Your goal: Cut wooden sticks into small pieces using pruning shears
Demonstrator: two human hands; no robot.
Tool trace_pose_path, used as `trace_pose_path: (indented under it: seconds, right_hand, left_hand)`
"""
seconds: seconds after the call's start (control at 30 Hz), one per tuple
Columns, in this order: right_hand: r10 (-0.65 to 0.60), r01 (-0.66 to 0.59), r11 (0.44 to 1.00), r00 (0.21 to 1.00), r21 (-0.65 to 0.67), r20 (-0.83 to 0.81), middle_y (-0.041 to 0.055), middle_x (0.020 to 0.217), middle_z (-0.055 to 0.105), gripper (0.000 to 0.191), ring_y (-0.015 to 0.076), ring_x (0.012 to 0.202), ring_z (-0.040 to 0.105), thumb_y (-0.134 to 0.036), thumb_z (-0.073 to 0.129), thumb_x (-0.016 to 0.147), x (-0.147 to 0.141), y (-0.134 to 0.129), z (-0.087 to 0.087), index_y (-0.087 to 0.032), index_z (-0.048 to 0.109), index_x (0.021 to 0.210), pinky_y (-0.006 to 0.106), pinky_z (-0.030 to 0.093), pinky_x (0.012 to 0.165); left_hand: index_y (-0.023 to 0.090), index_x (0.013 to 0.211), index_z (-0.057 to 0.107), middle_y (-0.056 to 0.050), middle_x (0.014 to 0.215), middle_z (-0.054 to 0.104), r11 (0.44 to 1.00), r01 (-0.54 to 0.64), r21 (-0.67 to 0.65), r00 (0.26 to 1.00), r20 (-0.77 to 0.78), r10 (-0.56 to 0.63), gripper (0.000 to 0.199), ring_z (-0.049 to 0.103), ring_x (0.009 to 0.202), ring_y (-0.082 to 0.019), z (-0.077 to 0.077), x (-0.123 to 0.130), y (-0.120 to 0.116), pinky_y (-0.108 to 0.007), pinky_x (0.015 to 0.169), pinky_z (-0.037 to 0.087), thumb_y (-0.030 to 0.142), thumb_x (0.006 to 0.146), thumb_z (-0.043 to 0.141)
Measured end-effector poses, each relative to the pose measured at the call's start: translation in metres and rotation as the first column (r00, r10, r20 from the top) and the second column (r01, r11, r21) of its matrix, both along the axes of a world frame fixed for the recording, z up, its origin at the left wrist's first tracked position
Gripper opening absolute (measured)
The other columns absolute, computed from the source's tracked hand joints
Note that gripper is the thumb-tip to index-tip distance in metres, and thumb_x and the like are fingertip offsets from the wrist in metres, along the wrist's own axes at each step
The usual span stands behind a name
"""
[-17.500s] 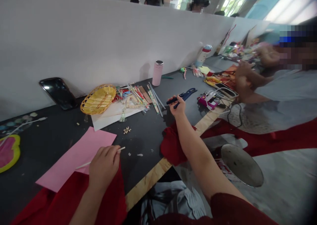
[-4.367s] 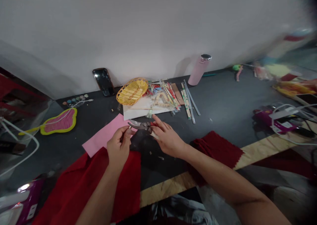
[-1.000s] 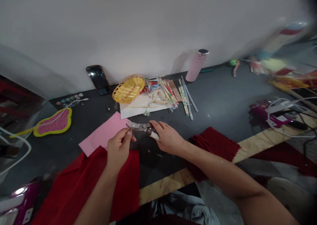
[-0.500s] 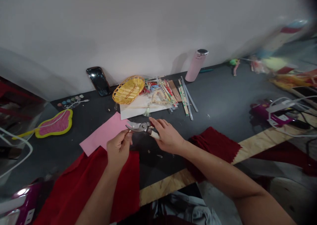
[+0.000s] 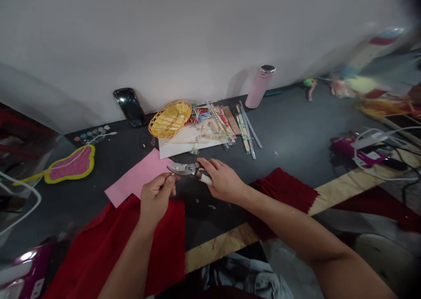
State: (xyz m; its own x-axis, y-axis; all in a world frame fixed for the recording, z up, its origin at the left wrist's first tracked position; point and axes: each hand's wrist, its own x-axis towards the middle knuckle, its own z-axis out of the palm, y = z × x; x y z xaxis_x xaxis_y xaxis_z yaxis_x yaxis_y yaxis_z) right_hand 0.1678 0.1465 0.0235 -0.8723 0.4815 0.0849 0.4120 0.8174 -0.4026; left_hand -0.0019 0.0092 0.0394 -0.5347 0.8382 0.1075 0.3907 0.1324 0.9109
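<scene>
My right hand (image 5: 225, 181) is wrapped round the white handles of a pair of pruning shears (image 5: 186, 169), whose metal blades point left. Close to the blade tips, my left hand (image 5: 157, 196) pinches a small pale piece (image 5: 173, 174), too small to name. Its thumb and forefinger are pressed together just below the blades. Under and behind the left hand lies a pink sheet (image 5: 134, 178). A red cloth (image 5: 167, 246) spreads beneath my left forearm, and a dark red cloth (image 5: 284, 189) lies by my right forearm.
Behind the hands are a yellow woven basket (image 5: 169, 119), several wrapped sticks (image 5: 242, 134) and white paper (image 5: 174, 147). A phone (image 5: 129, 107) and a pink bottle (image 5: 259, 87) stand near the wall. Purple glue guns (image 5: 365, 152) with white cables sit right and lower left.
Both hands and the shears hold nearly the same place. My left hand's fingers have shifted slightly near the blades, and the whole view has drifted a little.
</scene>
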Motion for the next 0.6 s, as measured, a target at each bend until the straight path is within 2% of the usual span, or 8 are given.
trace_pose_path:
  seconds: [0.13, 0.23, 0.33, 0.5, 0.6]
  right_hand:
    - [-0.015, 0.015, 1.000, 1.000, 0.016, 0.009, 0.0129, 0.120, 0.053, 0.066, 0.0252, 0.111, 0.049, -0.016, 0.048, 0.075, 0.0006, 0.0010, 0.0001, -0.014, 0.030, 0.138, 0.039, 0.041, 0.094]
    - [-0.033, 0.033, 0.999, 0.999, 0.013, -0.003, 0.0128, 0.121, 0.053, 0.066, 0.0254, 0.111, 0.048, -0.018, 0.048, 0.075, 0.0002, 0.0018, -0.0008, -0.016, 0.029, 0.139, 0.040, 0.041, 0.094]
    - [-0.048, 0.048, 0.999, 0.999, 0.010, -0.020, 0.0125, 0.121, 0.052, 0.067, 0.0254, 0.111, 0.047, -0.019, 0.048, 0.076, -0.0006, 0.0020, -0.0019, -0.016, 0.028, 0.140, 0.041, 0.041, 0.094]
    - [-0.028, 0.030, 0.999, 0.999, 0.035, -0.040, 0.0130, 0.123, 0.050, 0.073, 0.0264, 0.111, 0.045, -0.020, 0.050, 0.076, -0.0006, 0.0033, -0.0022, -0.015, 0.023, 0.143, 0.043, 0.040, 0.094]
    - [-0.015, 0.016, 0.999, 0.999, 0.035, -0.041, 0.0135, 0.124, 0.049, 0.074, 0.0265, 0.112, 0.044, -0.021, 0.050, 0.077, 0.0004, 0.0049, -0.0017, -0.015, 0.021, 0.144, 0.044, 0.039, 0.094]
  left_hand:
    - [0.016, 0.089, 0.069, 0.001, 0.059, 0.062, 0.999, -0.034, -0.019, 0.999, -0.043, 0.033, 0.026, 0.057, 0.058, -0.012, -0.0008, 0.0022, 0.0014, -0.022, 0.059, 0.045, 0.035, 0.088, 0.052]
    - [0.017, 0.094, 0.068, -0.001, 0.071, 0.070, 0.992, -0.124, 0.001, 0.987, -0.104, 0.123, 0.025, 0.063, 0.067, -0.014, -0.0028, 0.0041, 0.0031, -0.022, 0.063, 0.048, 0.037, 0.083, 0.059]
    - [0.018, 0.091, 0.069, -0.002, 0.081, 0.073, 0.977, -0.212, 0.037, 0.961, -0.175, 0.215, 0.024, 0.065, 0.073, -0.015, -0.0050, 0.0056, 0.0037, -0.022, 0.066, 0.049, 0.037, 0.080, 0.062]
    - [0.017, 0.084, 0.071, -0.003, 0.080, 0.074, 0.980, -0.194, 0.049, 0.973, -0.121, 0.199, 0.022, 0.067, 0.077, -0.017, -0.0011, 0.0078, 0.0024, -0.024, 0.070, 0.050, 0.034, 0.082, 0.058]
    - [0.017, 0.082, 0.071, -0.003, 0.075, 0.074, 0.985, -0.170, 0.034, 0.983, -0.067, 0.172, 0.023, 0.067, 0.073, -0.018, 0.0036, 0.0084, 0.0018, -0.024, 0.062, 0.051, 0.035, 0.082, 0.057]
